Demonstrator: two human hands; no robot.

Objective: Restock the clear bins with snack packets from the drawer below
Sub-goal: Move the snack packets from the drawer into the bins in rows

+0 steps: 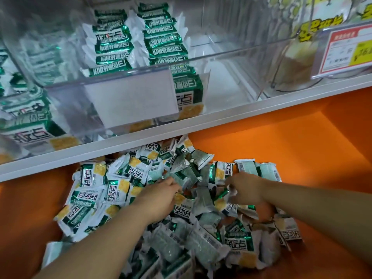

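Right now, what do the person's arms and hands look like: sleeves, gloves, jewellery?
Left arm and right arm are bare to the frame's edge: no sleeves in view. Left hand and right hand wear no gloves; no watch shows.

- Your left hand (161, 195), just left of the frame's centre, is bare; the back of it and the backs of its fingers (171, 183) are uncovered.
- Your left forearm (104, 244) comes in from the lower left corner and is bare along all of its visible length.
- Your right hand (246, 190), right of centre, is likewise bare across its back and knuckles.
- Your right forearm (322, 208) enters from the right edge, bare from the wrist to the frame's edge.
- Under your right wrist a thin dark line shows; whether it is a cord you wear cannot be told.
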